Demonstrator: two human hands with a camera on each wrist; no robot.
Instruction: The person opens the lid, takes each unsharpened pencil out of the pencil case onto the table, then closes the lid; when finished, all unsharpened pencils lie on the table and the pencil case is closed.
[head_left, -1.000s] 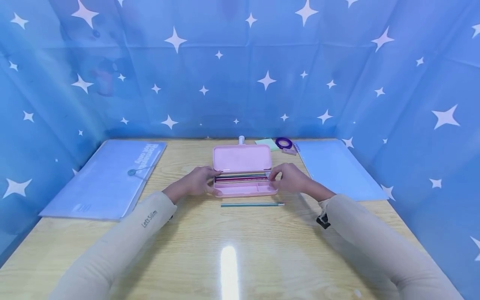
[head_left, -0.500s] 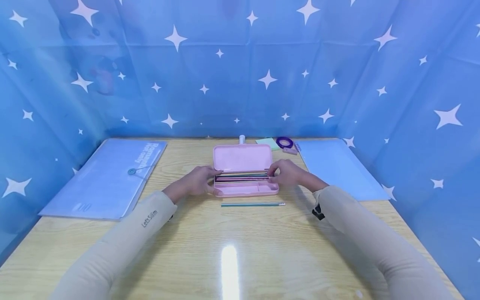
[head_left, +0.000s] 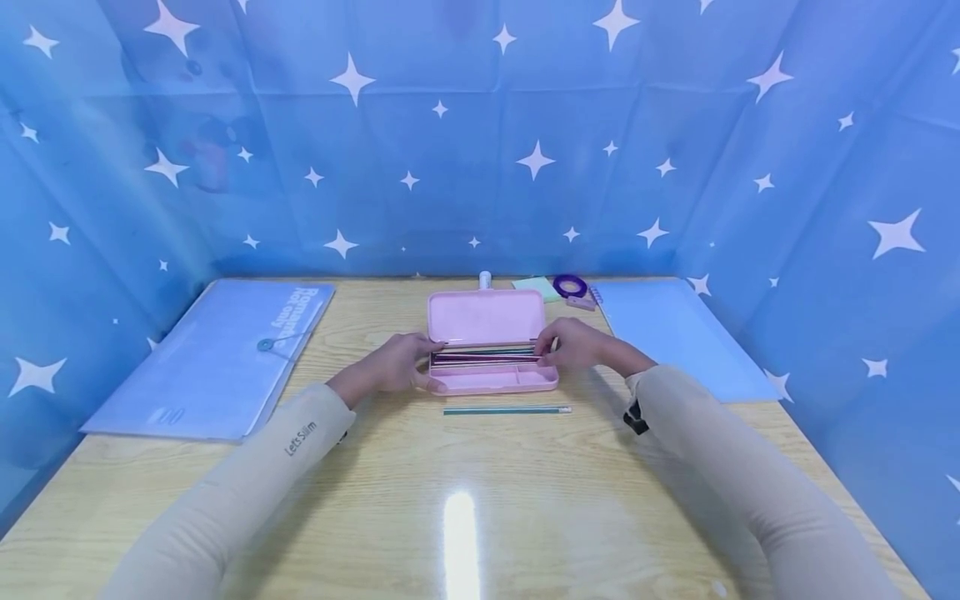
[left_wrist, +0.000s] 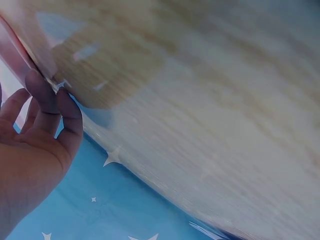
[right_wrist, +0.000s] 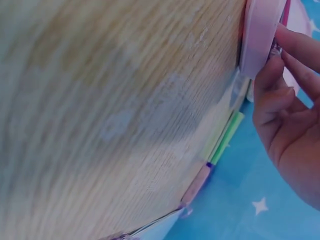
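Note:
A pink pencil case [head_left: 480,382] lies with its lid raised on the table, and several pencils [head_left: 487,357] fill its long back compartment. My left hand [head_left: 393,362] grips the left end of the case, thumb at the front and fingers toward the back. At the right end, my right hand [head_left: 576,343] pinches pencil ends inside the case; how many is hidden by the fingers. In the right wrist view, the right hand's fingertips [right_wrist: 272,70] meet over the case's edge. One green pencil [head_left: 506,410] lies on the table in front of the case.
A translucent document folder [head_left: 217,358] lies on the left, a pale blue folder or notebook [head_left: 675,337] on the right. Behind the case are a white capped item [head_left: 484,280], green sticky notes [head_left: 536,287], a purple tape roll [head_left: 569,286] and a small pink block [head_left: 581,303].
My right hand has shifted slightly left over the case's right end, and the pencils in the compartment have moved a little. My left hand stays where it was.

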